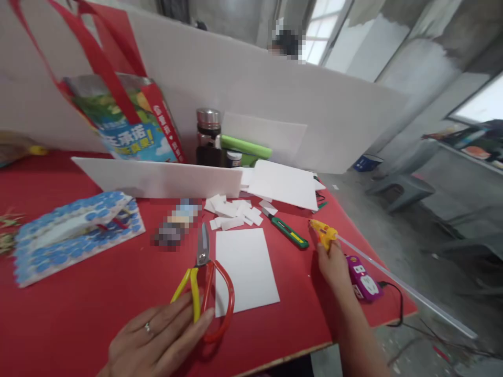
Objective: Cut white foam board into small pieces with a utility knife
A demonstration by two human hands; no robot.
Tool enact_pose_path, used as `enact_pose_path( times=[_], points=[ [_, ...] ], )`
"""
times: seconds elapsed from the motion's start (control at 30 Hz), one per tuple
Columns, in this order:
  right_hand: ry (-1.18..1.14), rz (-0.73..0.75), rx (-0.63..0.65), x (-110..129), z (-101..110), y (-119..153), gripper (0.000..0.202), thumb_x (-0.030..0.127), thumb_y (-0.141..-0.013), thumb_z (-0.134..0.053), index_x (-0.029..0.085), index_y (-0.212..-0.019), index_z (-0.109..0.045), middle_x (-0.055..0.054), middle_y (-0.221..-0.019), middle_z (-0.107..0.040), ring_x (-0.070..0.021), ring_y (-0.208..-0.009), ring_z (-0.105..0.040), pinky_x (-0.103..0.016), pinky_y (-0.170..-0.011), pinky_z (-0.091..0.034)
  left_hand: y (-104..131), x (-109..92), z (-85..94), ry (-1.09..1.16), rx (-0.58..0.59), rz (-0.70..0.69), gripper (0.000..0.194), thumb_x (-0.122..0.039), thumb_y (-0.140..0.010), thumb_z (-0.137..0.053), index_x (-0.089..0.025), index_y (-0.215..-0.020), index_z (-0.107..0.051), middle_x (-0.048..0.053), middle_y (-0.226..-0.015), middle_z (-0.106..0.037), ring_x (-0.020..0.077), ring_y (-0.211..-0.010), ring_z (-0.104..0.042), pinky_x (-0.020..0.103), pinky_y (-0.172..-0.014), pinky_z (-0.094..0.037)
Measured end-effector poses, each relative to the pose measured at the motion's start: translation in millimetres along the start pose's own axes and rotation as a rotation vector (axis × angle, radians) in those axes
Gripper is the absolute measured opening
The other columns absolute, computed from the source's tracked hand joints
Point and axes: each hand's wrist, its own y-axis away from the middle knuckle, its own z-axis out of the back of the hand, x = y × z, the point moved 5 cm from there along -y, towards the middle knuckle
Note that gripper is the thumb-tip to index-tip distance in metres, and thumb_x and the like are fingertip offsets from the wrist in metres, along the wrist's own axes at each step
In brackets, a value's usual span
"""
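Observation:
My left hand [155, 335] is at the near side of the table, its fingers and thumb around the yellow handle of the scissors [203, 257]. The scissors have one yellow and one red handle, and their blades point away from me. The red handle overlaps the left edge of a white rectangular board [247, 272] lying flat. My right hand [334, 262] grips a yellow hot glue gun [324, 231], its nozzle pointing left. A long clear glue stick [404, 285] trails from its back past the table edge. A green utility knife [290, 231] lies between board and gun.
Small white cut pieces [231, 211] lie beyond the board. A purple power socket [363, 280] sits by my right forearm. At left is a blue-and-white decorated piece [78, 233]. A standing white strip [165, 178], a thermos [208, 139] and a shopping bag [133, 131] are farther back.

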Motion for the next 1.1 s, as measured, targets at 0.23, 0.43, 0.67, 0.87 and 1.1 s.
enact_pose_path(
  times=[0.23, 0.43, 0.67, 0.87, 1.1],
  points=[
    [0.136, -0.013, -0.024, 1, 5, 9, 0.062, 0.050, -0.093, -0.038, 0.000, -0.119, -0.064, -0.037, -0.118, -0.067, -0.0479, -0.114, -0.066, -0.059, -0.101, -0.048, 27, -3, 0.1, 0.014, -0.023, 0.036, 0.045, -0.003, -0.106, -0.044, -0.020, -0.137, -0.072, 0.005, -0.122, -0.082, 0.0207, -0.135, -0.066, 0.035, -0.115, -0.044],
    [0.220, -0.009, -0.064, 1, 4, 19, 0.067, 0.049, -0.096, -0.040, -0.005, -0.132, -0.057, -0.040, -0.123, -0.066, -0.0488, -0.114, -0.067, -0.060, -0.097, -0.051, 40, -5, -7.7, -0.012, 0.041, 0.032, 0.052, -0.001, -0.105, -0.040, -0.021, -0.143, -0.068, 0.004, -0.121, -0.082, 0.0188, -0.132, -0.068, 0.033, -0.116, -0.045],
    [0.187, 0.051, -0.056, 2, 8, 25, 0.080, 0.048, -0.097, -0.042, -0.013, -0.148, -0.047, -0.043, -0.140, -0.059, -0.0544, -0.129, -0.062, -0.065, -0.104, -0.049, 48, -8, -17.3, -0.036, 0.128, 0.052, 0.055, -0.002, -0.104, -0.037, -0.023, -0.146, -0.066, 0.004, -0.124, -0.081, 0.0218, -0.132, -0.067, 0.035, -0.113, -0.045],
    [0.206, 0.068, 0.046, 1, 11, 55, 0.092, 0.052, -0.097, -0.038, -0.019, -0.157, -0.032, -0.047, -0.152, -0.047, -0.0579, -0.138, -0.056, -0.069, -0.106, -0.049, 52, -2, -28.0, 0.003, 0.202, 0.101, 0.056, -0.005, -0.103, -0.037, -0.026, -0.148, -0.064, 0.005, -0.120, -0.081, 0.0227, -0.129, -0.068, 0.037, -0.111, -0.043],
    [0.190, 0.268, 0.099, 8, 40, 118, 0.091, 0.065, -0.102, -0.040, -0.004, -0.161, -0.041, -0.035, -0.155, -0.054, -0.0515, -0.142, -0.055, -0.067, -0.107, -0.053, 44, 5, -16.0, 0.120, 0.171, 0.131, 0.060, 0.001, -0.092, -0.045, -0.023, -0.142, -0.067, 0.006, -0.126, -0.080, 0.0211, -0.128, -0.068, 0.034, -0.107, -0.053]
  ],
)
